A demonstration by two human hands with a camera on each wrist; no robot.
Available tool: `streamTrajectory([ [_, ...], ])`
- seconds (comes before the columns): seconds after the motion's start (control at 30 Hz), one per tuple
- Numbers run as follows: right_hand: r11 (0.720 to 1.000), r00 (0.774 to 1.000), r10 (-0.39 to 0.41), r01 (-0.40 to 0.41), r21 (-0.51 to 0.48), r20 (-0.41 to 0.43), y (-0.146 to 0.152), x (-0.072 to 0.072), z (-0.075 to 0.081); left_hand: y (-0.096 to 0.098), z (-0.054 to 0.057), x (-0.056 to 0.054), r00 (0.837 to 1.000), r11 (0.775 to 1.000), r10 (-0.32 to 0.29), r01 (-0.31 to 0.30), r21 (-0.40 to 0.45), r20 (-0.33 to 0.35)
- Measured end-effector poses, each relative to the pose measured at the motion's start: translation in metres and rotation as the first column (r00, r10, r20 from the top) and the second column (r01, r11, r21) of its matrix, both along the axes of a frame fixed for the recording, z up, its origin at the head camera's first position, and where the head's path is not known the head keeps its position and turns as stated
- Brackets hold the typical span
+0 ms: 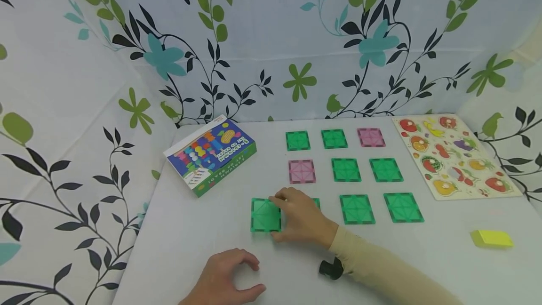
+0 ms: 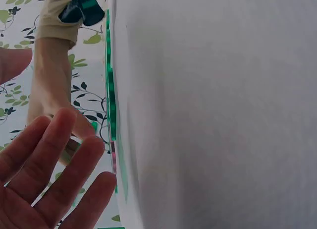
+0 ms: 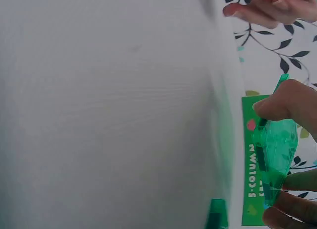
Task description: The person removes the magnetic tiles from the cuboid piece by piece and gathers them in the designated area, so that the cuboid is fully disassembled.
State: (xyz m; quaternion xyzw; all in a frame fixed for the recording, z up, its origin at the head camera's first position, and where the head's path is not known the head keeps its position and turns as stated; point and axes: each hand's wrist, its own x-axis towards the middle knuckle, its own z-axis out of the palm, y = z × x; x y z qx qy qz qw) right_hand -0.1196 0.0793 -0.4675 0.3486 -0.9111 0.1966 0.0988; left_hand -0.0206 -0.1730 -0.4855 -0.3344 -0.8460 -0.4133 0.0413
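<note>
My right hand [image 1: 302,218] grips a translucent green square tile [image 1: 265,215] by its edges, between thumb and fingers. In the right wrist view this held tile [image 3: 280,144] is tilted and raised off the white table. Nearer the front, my left hand [image 1: 228,276] has loosely bent fingers with nothing in them; the left wrist view shows the same hand [image 2: 54,174] with its fingers apart. Tiles lie in rows on the table, mostly green ones [image 1: 357,209], plus a pink tile [image 1: 302,172] and another pink tile [image 1: 371,138]. One green tile [image 1: 316,202] is mostly hidden behind my right hand.
A blue and green box [image 1: 211,152] lies at the back left. At the right are a fruit-picture board [image 1: 457,156] and a yellow block [image 1: 492,238]. A black device [image 1: 331,268] sits at my right wrist. Patterned cloth [image 1: 262,51] hangs behind the table.
</note>
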Motion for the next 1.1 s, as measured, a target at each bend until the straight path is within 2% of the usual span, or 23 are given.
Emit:
streamTrajectory([
  [0.07, 1.000, 1.000, 0.005, -0.005, 0.031, -0.003, -0.005, -0.002, -0.004, 0.001, 0.000, 0.000, 0.999, 1.000, -0.027, 0.027, -0.013, 0.029],
  [0.23, 0.996, 1.000, 0.005, -0.002, 0.090, -0.026, -0.016, -0.008, -0.007, 0.001, 0.003, -0.001, 0.998, 0.998, -0.031, 0.034, -0.046, 0.062],
  [0.4, 0.991, 1.000, 0.007, -0.008, 0.133, 0.002, -0.022, -0.013, -0.008, 0.002, 0.006, -0.001, 0.999, 0.998, -0.020, 0.023, -0.058, 0.039],
  [0.67, 0.983, 0.999, 0.029, -0.036, 0.178, 0.039, -0.027, -0.015, -0.009, 0.003, 0.014, -0.004, 0.999, 0.999, -0.022, 0.021, -0.029, -0.049],
  [0.9, 0.977, 0.999, 0.030, -0.037, 0.212, 0.036, -0.028, -0.011, -0.009, 0.002, 0.017, -0.003, 0.998, 1.000, 0.002, -0.003, -0.021, -0.059],
  [1.1, 0.986, 0.998, -0.038, 0.028, 0.164, 0.059, -0.017, -0.002, -0.005, 0.002, 0.020, -0.004, 0.998, 0.998, 0.035, -0.037, -0.045, -0.050],
])
